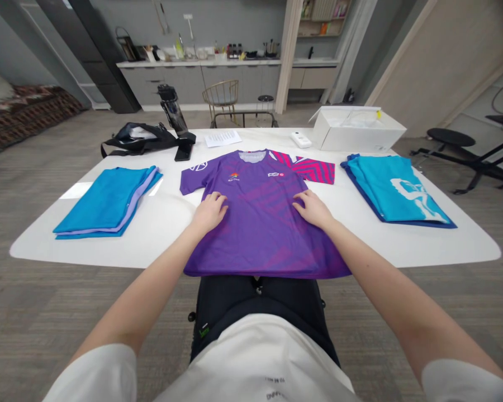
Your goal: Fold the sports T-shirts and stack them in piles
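A purple T-shirt point(260, 223) lies spread on the white table point(163, 240), its collar toward the far side and its hem over the near edge. Its right sleeve area has pink stripes. My left hand point(212, 211) rests on the left side of the shirt, fingers bent and apart. On the shirt's right side lies my right hand point(312, 207), its fingers apart too. Neither hand shows anything gripped. Folded blue and lilac clothes point(100, 201) lie at the left, and a folded turquoise garment point(389, 184) over dark blue ones lies at the right.
Along the table's far side are a black bag point(140, 138), a dark bottle point(172, 110), a phone point(184, 151), a paper sheet point(223, 138), a small white device point(300, 139) and a white box point(356, 134). A chair point(222, 95) stands beyond.
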{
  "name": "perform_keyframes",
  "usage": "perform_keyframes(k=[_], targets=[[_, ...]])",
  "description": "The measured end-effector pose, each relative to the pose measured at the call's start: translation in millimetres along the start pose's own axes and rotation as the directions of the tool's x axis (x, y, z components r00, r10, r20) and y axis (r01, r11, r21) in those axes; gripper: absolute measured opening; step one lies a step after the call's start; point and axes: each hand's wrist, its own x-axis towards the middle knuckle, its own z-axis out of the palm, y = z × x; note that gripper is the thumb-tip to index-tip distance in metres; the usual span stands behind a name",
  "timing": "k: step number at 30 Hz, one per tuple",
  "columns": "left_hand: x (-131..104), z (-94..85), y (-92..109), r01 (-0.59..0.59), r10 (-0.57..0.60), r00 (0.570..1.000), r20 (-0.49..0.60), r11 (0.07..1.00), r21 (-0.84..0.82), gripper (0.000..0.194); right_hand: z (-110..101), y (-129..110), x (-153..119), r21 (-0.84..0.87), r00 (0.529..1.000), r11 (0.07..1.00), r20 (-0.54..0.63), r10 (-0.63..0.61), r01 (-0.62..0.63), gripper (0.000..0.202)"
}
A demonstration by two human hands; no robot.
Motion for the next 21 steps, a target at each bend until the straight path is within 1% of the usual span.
perform_keyframes(k=[2,4,6,7,9,11,13,15,18,20,21], targets=[[11,8.8,-5,0.048,-0.048,0.999,0.011,0.997,0.061,0.039,7,1,13,-0.044,0.999,0.998,0.002,0.046,-0.045,0.034],[14,13.2,-10,0.129,-0.133,0.991,0.022,0.983,0.132,0.045,11,5,16,-0.095,0.993,0.988,-0.005,0.122,-0.122,0.037],[14,13.7,-16,0.198,-0.203,0.979,0.011,0.964,0.176,0.052,11,11,17,-0.129,0.981,0.972,-0.021,0.193,-0.195,0.041],[15,12.9,-19,0.217,-0.221,0.975,0.000,0.959,0.180,0.054,10,14,18,-0.135,0.976,0.966,-0.027,0.218,-0.220,0.042],[23,10.2,-25,0.228,-0.226,0.974,-0.031,0.960,0.161,0.054,8,21,24,-0.131,0.975,0.966,-0.041,0.220,-0.223,0.042],[39,7.7,-30,0.214,-0.207,0.976,-0.065,0.969,0.125,0.049,5,25,38,-0.118,0.984,0.978,-0.070,0.163,-0.170,0.040],[62,7.2,-34,0.187,-0.181,0.981,-0.076,0.978,0.087,0.045,5,25,59,-0.109,0.991,0.989,-0.096,0.094,-0.105,0.036],[87,9.7,-36,0.189,-0.185,0.980,-0.070,0.980,0.060,0.044,9,23,83,-0.105,0.992,0.991,-0.102,0.072,-0.083,0.034],[123,18.8,-39,0.268,-0.266,0.963,-0.046,0.963,0.036,0.051,21,17,115,-0.087,0.995,0.993,-0.068,0.072,-0.078,0.038],[140,27.1,-46,0.363,-0.363,0.932,0.016,0.932,0.010,0.062,29,15,131,-0.078,0.996,0.993,-0.029,0.089,-0.091,0.045],[147,31.4,-52,0.419,-0.418,0.906,0.062,0.908,-0.003,0.069,33,14,137,-0.082,0.993,0.990,-0.014,0.116,-0.116,0.048]])
